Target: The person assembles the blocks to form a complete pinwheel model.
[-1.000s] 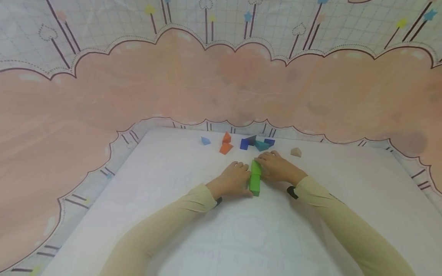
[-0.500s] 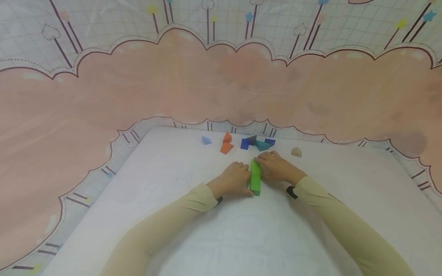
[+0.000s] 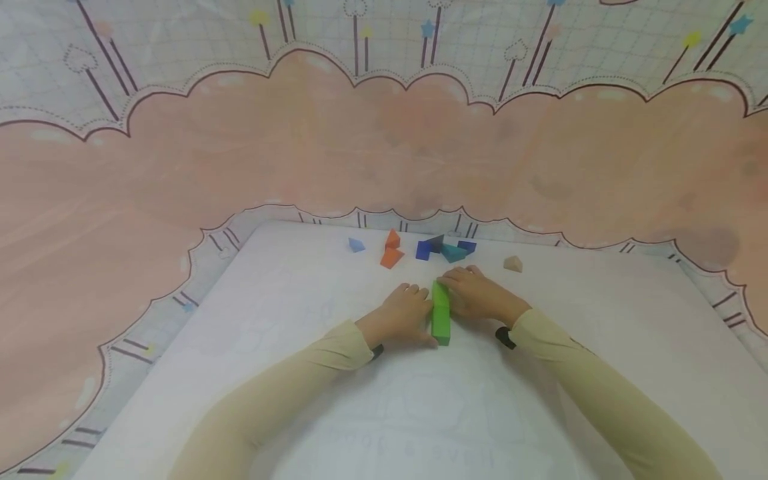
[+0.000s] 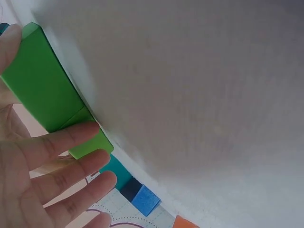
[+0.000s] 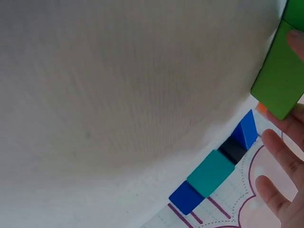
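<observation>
Two green blocks stand end to end on the white tabletop, a darker near block (image 3: 441, 325) and a lighter far block (image 3: 440, 293). Along their left side lies my left hand (image 3: 403, 313). Its straight fingers (image 4: 66, 138) touch the side around the seam, and its thumb is at the near end. On the opposite side my right hand (image 3: 477, 293) holds the lighter block (image 5: 278, 71), with the thumb on its side face and the index finger around the far end. My right hand's other fingers are spread off the block.
Beyond the hands are a light blue piece (image 3: 357, 245), two orange pieces (image 3: 391, 258), a blue block (image 3: 423, 251), a dark block (image 3: 436, 243), a teal block (image 3: 454, 253) and another blue block (image 3: 467, 247). A bare-wood piece (image 3: 513, 264) lies farther right. Patterned cloth (image 3: 384, 147) rises behind the table.
Both hands and the green blocks have shifted slightly toward me together within the last half second. The pieces at the back have stayed put; the head view has moved a little.
</observation>
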### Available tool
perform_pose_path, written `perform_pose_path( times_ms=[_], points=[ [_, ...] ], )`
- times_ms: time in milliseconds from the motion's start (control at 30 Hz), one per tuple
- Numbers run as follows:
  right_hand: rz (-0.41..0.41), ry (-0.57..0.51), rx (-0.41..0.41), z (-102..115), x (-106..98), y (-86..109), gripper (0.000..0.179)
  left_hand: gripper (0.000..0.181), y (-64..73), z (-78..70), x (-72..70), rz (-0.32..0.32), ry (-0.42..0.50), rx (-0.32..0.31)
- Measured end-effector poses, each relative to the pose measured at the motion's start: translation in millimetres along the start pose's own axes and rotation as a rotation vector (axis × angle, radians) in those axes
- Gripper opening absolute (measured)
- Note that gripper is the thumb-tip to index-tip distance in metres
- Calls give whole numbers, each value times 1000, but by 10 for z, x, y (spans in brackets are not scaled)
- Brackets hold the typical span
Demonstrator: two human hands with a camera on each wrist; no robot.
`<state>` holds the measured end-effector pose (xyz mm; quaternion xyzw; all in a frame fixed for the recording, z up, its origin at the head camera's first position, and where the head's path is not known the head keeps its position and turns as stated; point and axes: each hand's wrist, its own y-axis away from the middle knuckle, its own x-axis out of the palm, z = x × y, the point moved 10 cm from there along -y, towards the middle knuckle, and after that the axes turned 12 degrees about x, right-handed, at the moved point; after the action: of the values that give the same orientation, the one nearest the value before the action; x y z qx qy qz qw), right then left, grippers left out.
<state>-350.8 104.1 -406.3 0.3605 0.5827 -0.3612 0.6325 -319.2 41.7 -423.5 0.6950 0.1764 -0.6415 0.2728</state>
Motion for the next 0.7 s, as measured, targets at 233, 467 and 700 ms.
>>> perform_pose_path(
  times_ms=[233,467,700],
  points=[
    [-5,-10,-18,65,17,69,52,75,45,-46,49,18,-3,18],
    [-62,2,-79,135,1,165,52,72,116,-143,33,10,-26,32],
    [-73,4,-94,152,-10,191,53,71,155,-167,6,7,-68,20]
  ],
)
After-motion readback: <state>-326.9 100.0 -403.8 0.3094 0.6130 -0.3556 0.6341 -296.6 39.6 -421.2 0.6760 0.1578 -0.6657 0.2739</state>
